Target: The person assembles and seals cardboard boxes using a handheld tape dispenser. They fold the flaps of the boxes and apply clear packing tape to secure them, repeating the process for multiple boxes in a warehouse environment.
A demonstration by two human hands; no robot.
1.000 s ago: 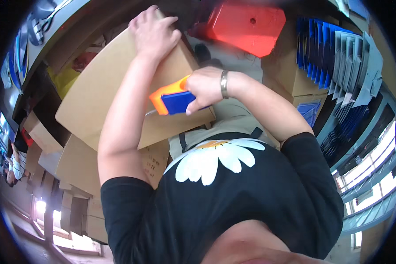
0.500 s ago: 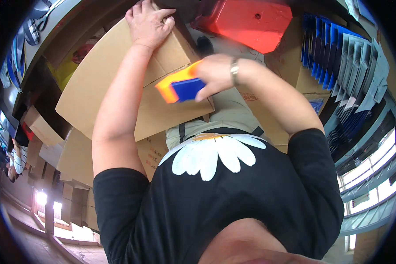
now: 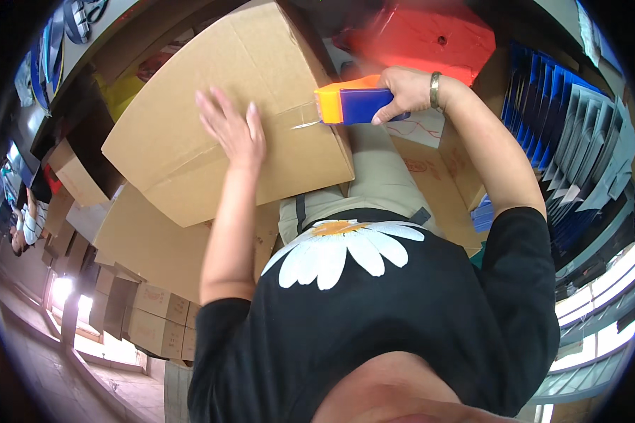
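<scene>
A large brown cardboard box stands tilted in front of me, its flaps meeting at a seam. My left hand lies over the box with its fingers spread, holding nothing; whether the palm touches the cardboard I cannot tell. My right hand grips an orange and blue tape dispenser at the box's right edge. A short strip of clear tape shines on the cardboard beside the dispenser's orange end.
A red plastic-like piece lies beyond my right hand. Blue and pale sheets stand in rows at the right. More cartons are stacked at the lower left, and another person is at the far left.
My left hand has come down from the box's far edge to its near face, fingers spreading. My right hand has carried the tape dispenser rightward to the box's edge.
</scene>
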